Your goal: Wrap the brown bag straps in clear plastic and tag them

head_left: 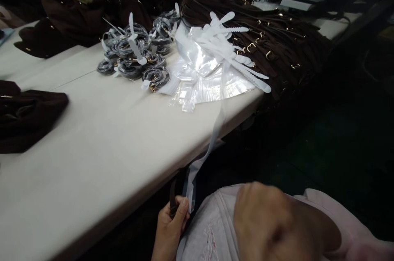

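Observation:
At the table's front edge, my left hand point(174, 216) pinches the end of a long translucent plastic strip point(212, 140) between thumb and fingers. A dark brown strap point(172, 197) is in the same grip, its far part hidden below the table edge. The strip runs up over the edge to a fanned stack of clear plastic bags point(212, 88). My right hand point(261, 216) is over my lap, close to the camera and blurred. Its knuckles face up, its fingers are hidden, and nothing shows in it.
Coiled, wrapped straps point(132, 51) with white ties lie left of the bags. White serrated plastic ties point(227, 43) rest on top of the bags. Behind is a large heap of brown straps with gold buckles point(277, 43). Brown fabric pieces point(30, 117) lie on the pale table point(101, 150).

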`<state>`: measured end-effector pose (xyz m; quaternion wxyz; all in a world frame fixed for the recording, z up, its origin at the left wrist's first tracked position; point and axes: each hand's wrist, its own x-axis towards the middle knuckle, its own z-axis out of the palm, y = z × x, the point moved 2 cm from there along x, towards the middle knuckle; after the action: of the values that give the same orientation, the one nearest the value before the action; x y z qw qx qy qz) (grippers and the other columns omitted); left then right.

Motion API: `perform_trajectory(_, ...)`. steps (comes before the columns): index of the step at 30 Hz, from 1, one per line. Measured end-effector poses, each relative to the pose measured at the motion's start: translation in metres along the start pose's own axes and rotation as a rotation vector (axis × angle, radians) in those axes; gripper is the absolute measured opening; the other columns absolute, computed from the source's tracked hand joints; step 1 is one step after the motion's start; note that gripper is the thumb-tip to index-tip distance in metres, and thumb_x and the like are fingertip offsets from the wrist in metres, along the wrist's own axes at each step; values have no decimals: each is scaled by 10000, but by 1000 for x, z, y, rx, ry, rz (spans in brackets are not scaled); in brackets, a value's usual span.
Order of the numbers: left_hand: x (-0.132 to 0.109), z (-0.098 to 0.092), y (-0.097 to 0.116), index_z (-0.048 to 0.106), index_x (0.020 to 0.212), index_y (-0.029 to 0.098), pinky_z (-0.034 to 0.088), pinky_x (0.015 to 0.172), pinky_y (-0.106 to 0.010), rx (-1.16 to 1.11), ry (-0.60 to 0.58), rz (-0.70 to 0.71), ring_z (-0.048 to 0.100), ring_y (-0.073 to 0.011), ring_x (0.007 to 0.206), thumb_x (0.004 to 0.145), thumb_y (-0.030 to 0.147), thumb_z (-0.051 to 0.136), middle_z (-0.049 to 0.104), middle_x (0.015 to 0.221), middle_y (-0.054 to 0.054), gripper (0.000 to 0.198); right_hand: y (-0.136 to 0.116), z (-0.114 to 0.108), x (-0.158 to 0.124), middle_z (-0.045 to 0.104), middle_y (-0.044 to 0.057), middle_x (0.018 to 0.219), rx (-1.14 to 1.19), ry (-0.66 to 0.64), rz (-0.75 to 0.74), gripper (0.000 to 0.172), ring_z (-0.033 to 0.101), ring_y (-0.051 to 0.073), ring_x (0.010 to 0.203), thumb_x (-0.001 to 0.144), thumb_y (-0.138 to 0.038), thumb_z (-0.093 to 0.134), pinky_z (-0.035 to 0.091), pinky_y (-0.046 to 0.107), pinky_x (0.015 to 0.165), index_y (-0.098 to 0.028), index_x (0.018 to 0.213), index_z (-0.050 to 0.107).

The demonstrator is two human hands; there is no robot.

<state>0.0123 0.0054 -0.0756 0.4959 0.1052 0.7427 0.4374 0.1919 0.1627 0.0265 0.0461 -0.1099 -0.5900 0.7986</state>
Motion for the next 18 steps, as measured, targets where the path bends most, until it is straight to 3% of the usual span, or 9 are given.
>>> perform_trajectory(4, 0, 0, -5, 643, 684, 148, 336, 484, -209, 178, 15, 128, 408, -93, 516, 737, 537, 720, 517, 582, 17, 400, 69, -18, 27, 563, -7, 528, 67, 382, 202, 433, 468, 92, 464, 712, -548, 771, 354, 216, 453, -165, 621, 591)
perform_trajectory(6, 2, 5, -8, 676, 706, 155, 414, 568, -235, 233, 17, 176, 506, -138, 596, 756, 511, 711, 596, 639, -15, 361, 102, -21, 30, 598, 2, 629, -5, 487, 267, 423, 471, 87, 529, 645, -511, 833, 341, 202, 474, -141, 711, 638)
perform_trajectory(8, 4, 14, -13, 700, 741, 165, 458, 660, -259, 249, -11, 211, 578, -179, 689, 780, 483, 698, 660, 707, -39, 321, 123, -18, 29, 641, 30, 820, -84, 505, 237, 439, 505, 99, 625, 641, -474, 849, 371, 207, 520, -147, 896, 704)
perform_trajectory(10, 7, 23, -21, 713, 774, 176, 470, 719, -270, 255, -48, 252, 611, -196, 751, 807, 452, 679, 694, 768, -48, 280, 132, -13, 25, 634, 43, 905, -129, 517, 149, 353, 534, 118, 707, 737, -465, 786, 409, 226, 587, -167, 920, 736)
perform_trajectory(13, 11, 36, -32, 718, 791, 180, 473, 716, -273, 264, -81, 298, 618, -196, 743, 815, 424, 674, 699, 782, -49, 249, 135, -11, 21, 604, 42, 789, -114, 595, 64, 344, 540, 122, 685, 826, -474, 697, 417, 245, 600, -155, 701, 734)
perform_trajectory(18, 14, 47, -34, 742, 883, 164, 471, 669, -273, 248, -165, 229, 592, -184, 681, 772, 438, 701, 683, 732, -43, 298, 145, -16, 17, 573, 11, 677, -8, 683, 91, 363, 530, 119, 634, 698, -458, 809, 401, 247, 576, -143, 619, 646)
